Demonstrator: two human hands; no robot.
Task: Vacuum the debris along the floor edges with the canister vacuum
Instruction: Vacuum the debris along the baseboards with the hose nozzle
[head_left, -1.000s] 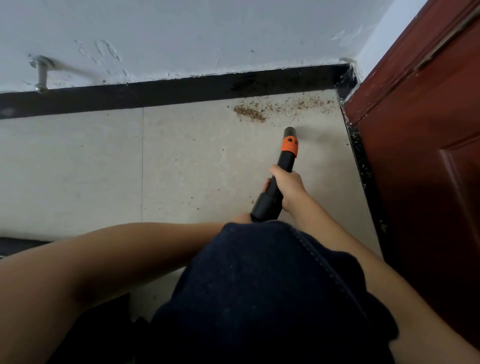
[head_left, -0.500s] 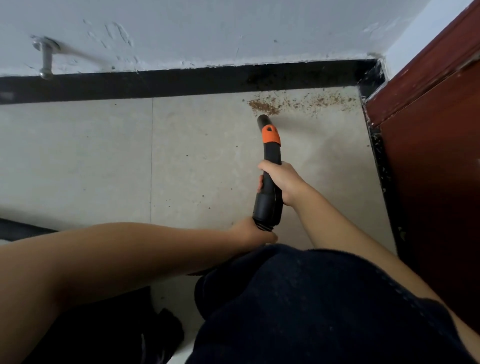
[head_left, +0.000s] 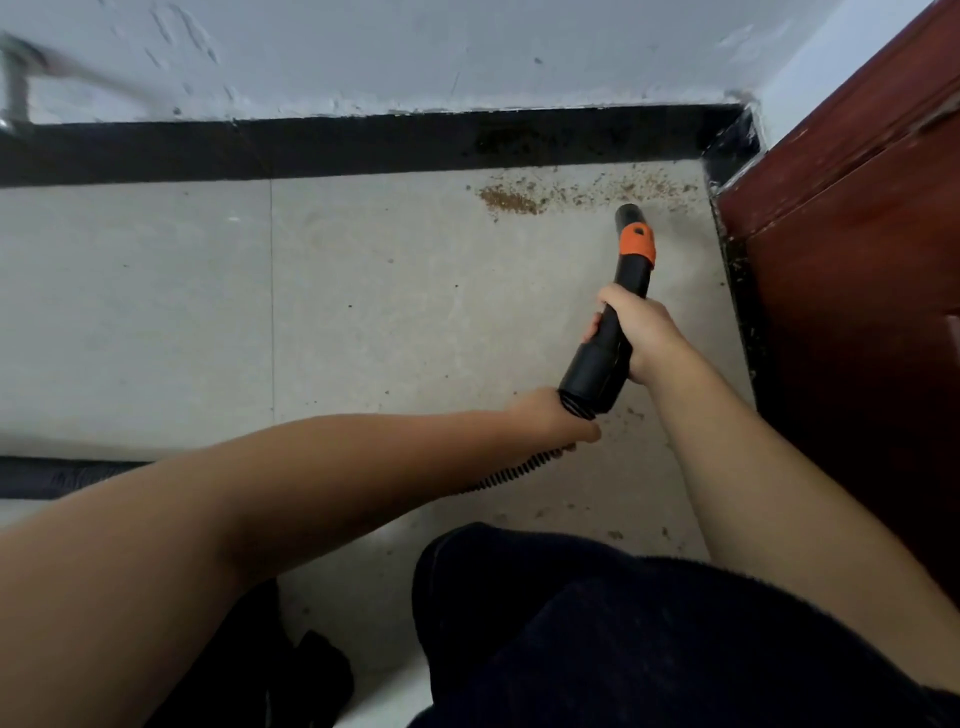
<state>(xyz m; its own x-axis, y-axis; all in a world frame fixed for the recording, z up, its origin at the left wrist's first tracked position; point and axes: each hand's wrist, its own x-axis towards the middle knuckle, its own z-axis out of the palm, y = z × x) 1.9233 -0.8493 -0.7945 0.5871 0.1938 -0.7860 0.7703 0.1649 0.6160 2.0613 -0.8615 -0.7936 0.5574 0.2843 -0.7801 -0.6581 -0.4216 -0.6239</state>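
A black vacuum nozzle (head_left: 631, 260) with an orange collar points at the far right corner of the tiled floor. Its tip sits just short of a strip of brown debris (head_left: 576, 192) lying along the black skirting. My right hand (head_left: 641, 335) grips the nozzle's handle from the right side. My left hand (head_left: 558, 418) holds the ribbed black hose (head_left: 519, 470) just behind the handle's wide end. A denser brown pile (head_left: 506, 200) lies left of the nozzle tip.
The black skirting (head_left: 363, 148) runs under the white wall. A dark red door (head_left: 857, 260) stands at the right. Loose crumbs (head_left: 615, 532) are scattered near my dark-clothed knee (head_left: 623, 623). A metal fitting (head_left: 13, 78) sticks out of the wall at far left.
The nozzle has swung to the right, from the dense pile toward the corner by the door. Both hands keep their hold.
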